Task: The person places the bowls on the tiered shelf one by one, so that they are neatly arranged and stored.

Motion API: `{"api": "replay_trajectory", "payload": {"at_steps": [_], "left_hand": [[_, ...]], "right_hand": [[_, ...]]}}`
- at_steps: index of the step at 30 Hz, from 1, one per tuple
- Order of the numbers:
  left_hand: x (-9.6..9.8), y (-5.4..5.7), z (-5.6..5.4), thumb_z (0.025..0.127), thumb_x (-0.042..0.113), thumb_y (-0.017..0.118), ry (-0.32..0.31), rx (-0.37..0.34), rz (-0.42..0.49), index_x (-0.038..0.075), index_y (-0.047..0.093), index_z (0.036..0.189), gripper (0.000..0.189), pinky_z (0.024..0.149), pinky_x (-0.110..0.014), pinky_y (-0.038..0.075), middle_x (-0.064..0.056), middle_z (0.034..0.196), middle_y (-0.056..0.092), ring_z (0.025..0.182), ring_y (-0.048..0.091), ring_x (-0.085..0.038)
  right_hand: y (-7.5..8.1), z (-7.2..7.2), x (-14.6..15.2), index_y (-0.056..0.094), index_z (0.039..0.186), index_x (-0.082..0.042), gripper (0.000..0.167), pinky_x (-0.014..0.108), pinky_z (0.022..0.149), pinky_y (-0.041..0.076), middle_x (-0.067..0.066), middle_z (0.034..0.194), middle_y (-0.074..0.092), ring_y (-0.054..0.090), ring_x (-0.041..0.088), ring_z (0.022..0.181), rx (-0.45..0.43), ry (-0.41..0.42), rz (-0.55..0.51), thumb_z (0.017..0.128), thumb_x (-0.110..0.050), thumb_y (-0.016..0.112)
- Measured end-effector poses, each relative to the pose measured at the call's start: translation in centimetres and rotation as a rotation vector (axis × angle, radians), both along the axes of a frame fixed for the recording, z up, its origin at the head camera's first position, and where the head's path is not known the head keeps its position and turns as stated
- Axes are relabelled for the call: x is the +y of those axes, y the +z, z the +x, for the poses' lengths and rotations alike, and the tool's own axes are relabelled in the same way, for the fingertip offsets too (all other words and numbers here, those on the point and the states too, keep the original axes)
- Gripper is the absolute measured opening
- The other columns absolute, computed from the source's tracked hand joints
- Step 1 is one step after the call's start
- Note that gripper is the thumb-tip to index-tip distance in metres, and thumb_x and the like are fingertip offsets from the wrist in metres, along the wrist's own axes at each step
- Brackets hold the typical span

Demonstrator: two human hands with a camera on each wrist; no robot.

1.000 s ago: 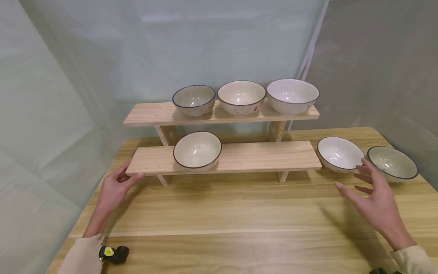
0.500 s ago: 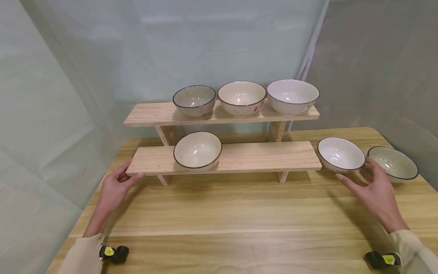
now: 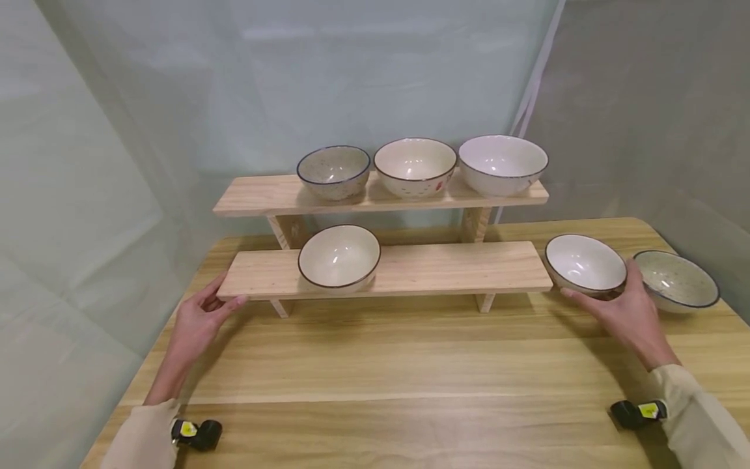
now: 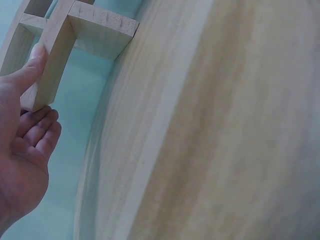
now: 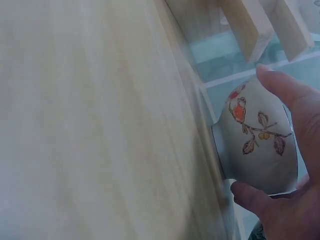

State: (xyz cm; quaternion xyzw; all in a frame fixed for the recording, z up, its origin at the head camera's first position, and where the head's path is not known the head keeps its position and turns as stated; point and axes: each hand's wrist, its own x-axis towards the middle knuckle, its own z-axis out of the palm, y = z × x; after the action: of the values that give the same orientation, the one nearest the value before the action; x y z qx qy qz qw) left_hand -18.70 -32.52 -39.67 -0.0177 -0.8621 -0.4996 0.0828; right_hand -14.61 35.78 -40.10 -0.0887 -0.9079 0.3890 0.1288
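My left hand [image 3: 196, 326] grips the left end of the lower board of a two-tier wooden shelf [image 3: 445, 267]. In the left wrist view its thumb lies along the board [image 4: 54, 65] and the other fingers curl at its end. On the right, my right hand [image 3: 633, 319] holds a white bowl [image 3: 586, 264] with a dark rim, thumb and fingers on opposite sides. The right wrist view shows an orange and brown branch pattern on this bowl [image 5: 260, 135], its foot against the tabletop. A speckled grey-green bowl [image 3: 676, 280] with a blue rim stands just right of that hand.
A cream bowl [image 3: 340, 257] sits on the lower board, left of its middle. Along the upper board [image 3: 258, 193] stand a speckled bowl [image 3: 334, 174], a cream bowl [image 3: 415, 166] and a white bowl [image 3: 502, 163]. Pale curtains surround the wooden table [image 3: 375, 391].
My right hand has moved left and forward to the white bowl and its fingers have closed around it. The left hand has stayed on the shelf end.
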Motion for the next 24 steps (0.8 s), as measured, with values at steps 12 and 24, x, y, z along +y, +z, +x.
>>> {"api": "replay_trajectory", "payload": {"at_steps": [12,24], "left_hand": [[-0.1,0.1,0.2,0.101,0.023,0.071,0.002,-0.008,-0.005,0.001,0.030,0.161,0.076,0.082,-0.008,0.049,-0.033,0.150,0.043,0.120,0.055,-0.004],[0.0,0.2,0.3,0.101,0.024,0.072,0.004,0.000,-0.010,0.000,0.030,0.161,0.076,0.081,-0.008,0.049,-0.033,0.149,0.045,0.112,0.054,0.007]], "right_hand": [[-0.2,-1.6,-0.7,0.011,0.158,0.011,0.116,0.071,0.098,0.038,0.047,0.141,0.036,0.042,0.060,0.123,0.035,-0.069,-0.001,0.085,-0.040,0.085],[-0.7,-1.0,-0.7,0.003,0.164,0.004,0.122,0.070,0.107,0.033,0.047,0.152,0.029,0.036,0.062,0.132,0.020,-0.129,0.004,0.085,-0.044,0.084]]}}
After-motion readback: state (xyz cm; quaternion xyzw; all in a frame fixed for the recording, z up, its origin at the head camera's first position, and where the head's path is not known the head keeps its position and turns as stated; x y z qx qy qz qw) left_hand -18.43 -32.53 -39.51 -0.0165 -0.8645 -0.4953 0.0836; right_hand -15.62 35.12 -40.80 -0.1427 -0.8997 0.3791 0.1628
